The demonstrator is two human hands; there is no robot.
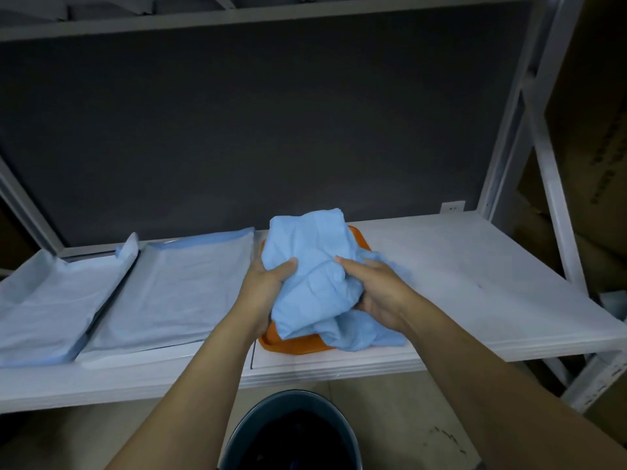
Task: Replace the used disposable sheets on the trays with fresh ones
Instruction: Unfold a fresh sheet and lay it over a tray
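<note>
A crumpled blue sheet (315,276) is bunched up over an orange tray (291,346), which sits on the white shelf (475,283) near its front edge, about the middle. The left hand (268,293) and the right hand (376,293) press it from both sides, and the fingers (353,266) are curled into the sheet, holding it. The sheet hides most of the tray. Toward the left end of the shelf lie two flat trays covered with blue sheets (169,293). The far one has a turned-up corner (129,247). Below the front edge stands a dark round bin (288,432).
</note>
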